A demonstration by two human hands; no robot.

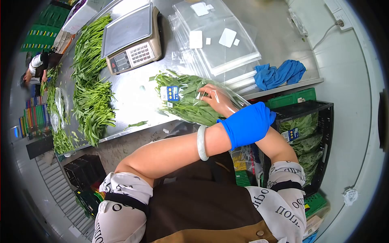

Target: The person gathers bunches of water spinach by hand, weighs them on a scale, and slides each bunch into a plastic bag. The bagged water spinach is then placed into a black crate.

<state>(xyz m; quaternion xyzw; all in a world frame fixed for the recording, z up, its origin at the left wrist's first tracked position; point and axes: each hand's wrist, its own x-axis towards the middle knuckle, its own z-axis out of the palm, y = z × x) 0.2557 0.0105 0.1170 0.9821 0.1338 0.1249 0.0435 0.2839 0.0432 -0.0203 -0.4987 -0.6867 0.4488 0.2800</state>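
Observation:
My left hand [249, 124], in a blue glove, is closed at the mouth of a clear plastic bag [231, 92], crossing over my right wrist. The bag lies on the steel table with leafy green stems inside [190, 106] and a blue-and-white label [170, 93] on its front. Reaching into the bag, my bare right hand [216, 99] rests on the leaves with its fingers apart and slightly bent. Glove and wrist hide the bag's near edge in part. A pale bracelet [201, 142] circles my left forearm.
A weighing scale [131, 38] stands behind, beside a long row of loose greens [91, 77]. Flat clear bags [219, 48] and a blue cloth [279, 75] lie at the right. Below them, a black crate [329, 133] holds bagged greens. Another person [38, 67] is at far left.

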